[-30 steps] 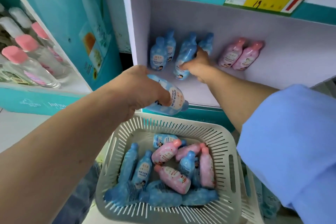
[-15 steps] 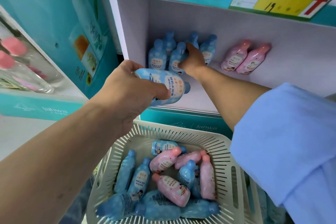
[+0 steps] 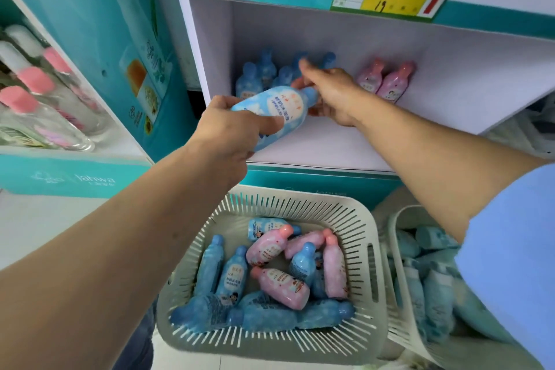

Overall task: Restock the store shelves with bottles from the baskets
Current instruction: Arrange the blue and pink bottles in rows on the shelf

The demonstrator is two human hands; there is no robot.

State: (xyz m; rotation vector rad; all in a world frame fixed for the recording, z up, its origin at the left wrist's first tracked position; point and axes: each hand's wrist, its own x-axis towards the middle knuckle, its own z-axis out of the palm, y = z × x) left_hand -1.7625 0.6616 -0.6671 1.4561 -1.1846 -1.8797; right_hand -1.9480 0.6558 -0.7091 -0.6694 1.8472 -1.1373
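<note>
Our left hand (image 3: 228, 129) grips the blue bottle (image 3: 271, 116) round its lower body, cap tilted toward the shelf (image 3: 345, 147), just over its front edge. Our right hand (image 3: 333, 96) is spread wide at the cap end, blurred, so we cannot tell if it touches. We judge a hand-over: the right should close round the neck before the left releases, then stand the bottle upright beside the blue row (image 3: 247, 81) at the back left, clear of the pink pair (image 3: 393, 84).

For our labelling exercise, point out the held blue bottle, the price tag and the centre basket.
held blue bottle (image 3: 280, 108): head view, white label.
price tag (image 3: 393, 1): head view, yellow panel.
centre basket (image 3: 300, 203): head view, far wall.
</note>
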